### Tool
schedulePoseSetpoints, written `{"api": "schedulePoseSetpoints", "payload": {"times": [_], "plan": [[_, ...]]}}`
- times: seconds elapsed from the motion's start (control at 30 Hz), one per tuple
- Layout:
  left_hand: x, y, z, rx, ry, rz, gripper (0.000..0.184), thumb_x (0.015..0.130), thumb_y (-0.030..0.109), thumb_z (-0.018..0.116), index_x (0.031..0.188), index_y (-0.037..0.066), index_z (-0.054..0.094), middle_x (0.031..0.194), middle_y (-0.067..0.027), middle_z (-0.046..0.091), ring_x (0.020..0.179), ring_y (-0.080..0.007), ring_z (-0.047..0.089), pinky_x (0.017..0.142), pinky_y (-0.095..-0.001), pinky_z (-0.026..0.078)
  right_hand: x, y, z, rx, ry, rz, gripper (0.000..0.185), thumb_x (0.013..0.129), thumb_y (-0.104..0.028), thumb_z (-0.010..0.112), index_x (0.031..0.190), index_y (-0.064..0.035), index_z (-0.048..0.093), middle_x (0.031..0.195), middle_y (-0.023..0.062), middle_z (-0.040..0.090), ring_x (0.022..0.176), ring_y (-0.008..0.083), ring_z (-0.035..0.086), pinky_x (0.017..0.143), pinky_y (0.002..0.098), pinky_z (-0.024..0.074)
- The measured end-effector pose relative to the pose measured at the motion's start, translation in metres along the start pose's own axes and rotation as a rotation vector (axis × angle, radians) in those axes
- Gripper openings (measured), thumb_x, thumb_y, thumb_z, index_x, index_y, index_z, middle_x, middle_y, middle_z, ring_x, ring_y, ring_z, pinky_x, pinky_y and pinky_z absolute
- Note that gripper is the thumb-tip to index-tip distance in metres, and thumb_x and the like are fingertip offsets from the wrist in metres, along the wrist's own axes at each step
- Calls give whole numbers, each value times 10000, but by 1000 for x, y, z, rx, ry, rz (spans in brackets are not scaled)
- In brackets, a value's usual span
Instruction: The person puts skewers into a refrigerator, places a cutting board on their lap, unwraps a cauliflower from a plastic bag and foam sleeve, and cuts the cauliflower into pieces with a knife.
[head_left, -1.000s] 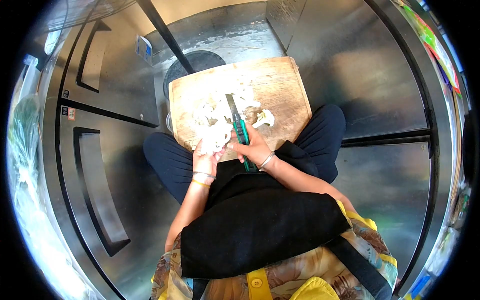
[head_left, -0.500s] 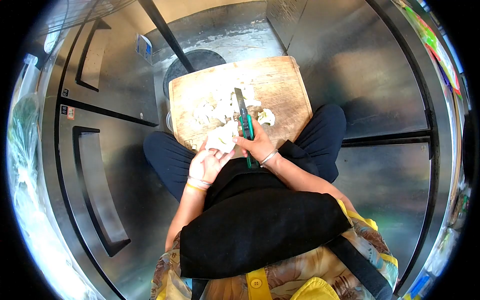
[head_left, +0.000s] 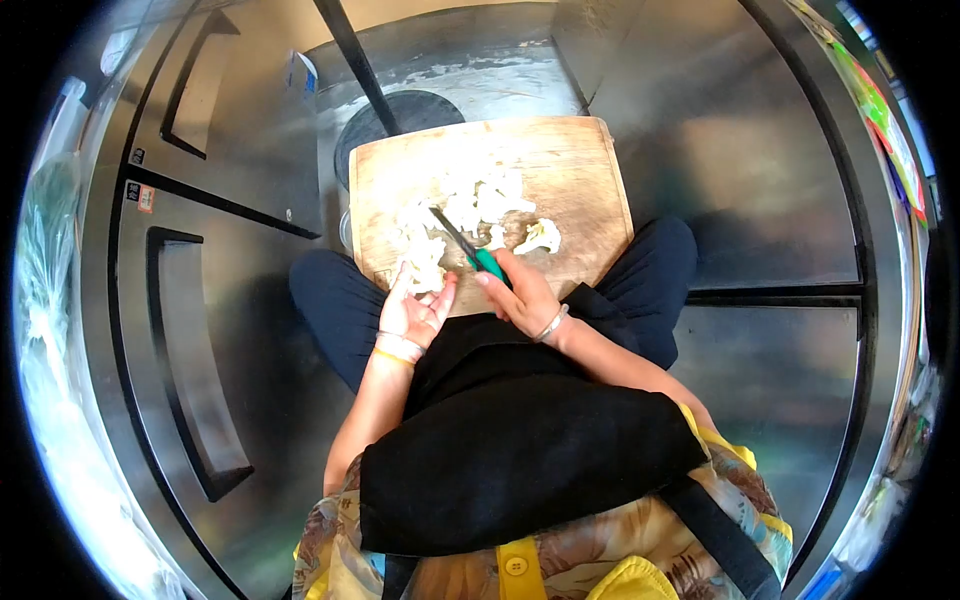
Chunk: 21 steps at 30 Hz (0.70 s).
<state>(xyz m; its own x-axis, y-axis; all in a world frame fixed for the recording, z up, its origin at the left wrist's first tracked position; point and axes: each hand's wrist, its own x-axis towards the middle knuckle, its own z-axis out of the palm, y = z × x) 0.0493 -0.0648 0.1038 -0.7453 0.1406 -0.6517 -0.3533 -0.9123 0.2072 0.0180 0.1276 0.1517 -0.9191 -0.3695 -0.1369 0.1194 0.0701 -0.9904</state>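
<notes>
My left hand (head_left: 415, 312), palm turned up at the near left edge of the wooden cutting board (head_left: 585, 200), holds a white cauliflower piece (head_left: 428, 272) between thumb and fingers. My right hand (head_left: 525, 295) is closed around the green and black handle of a utility knife (head_left: 487, 262). Its dark blade slants up and left over the board, just right of the held piece. Cut cauliflower florets (head_left: 485, 195) lie heaped beyond the blade, bright with glare. A separate floret (head_left: 540, 237) rests to the right, beyond my right hand.
The board rests between my knees. Steel cabinet doors stand close at left (head_left: 215, 330) and right (head_left: 770, 390). Behind the board are a dark round disc (head_left: 425, 105) and a black pole (head_left: 358, 65). A clear plastic bag with something green (head_left: 50, 260) is at far left.
The knife has swung from nearly straight ahead to a leftward slant, and my right hand has turned with it. The cauliflower piece in my left hand now sits lower, nearer the board.
</notes>
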Motion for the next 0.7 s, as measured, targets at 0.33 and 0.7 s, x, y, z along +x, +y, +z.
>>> {"api": "schedulePoseSetpoints", "payload": {"times": [0.33,0.7], "plan": [[8,2,-11,-70,26,-76,451,830,328,650,1147,39,511,988,-187,559,850,-278,574,680,-285,556,-22,18,-10,-859,-214,-290,299,890,-363,510,935,-73,454,774,162,599,645,370,592,558,444,465],[16,-5,-22,21,207,-37,511,785,400,686,1108,43,512,930,-162,563,779,-249,572,664,-290,550,-19,27,-4,-944,-203,-180,271,896,-332,500,957,-72,456,769,176,600,663,367,602,577,452,476]]}}
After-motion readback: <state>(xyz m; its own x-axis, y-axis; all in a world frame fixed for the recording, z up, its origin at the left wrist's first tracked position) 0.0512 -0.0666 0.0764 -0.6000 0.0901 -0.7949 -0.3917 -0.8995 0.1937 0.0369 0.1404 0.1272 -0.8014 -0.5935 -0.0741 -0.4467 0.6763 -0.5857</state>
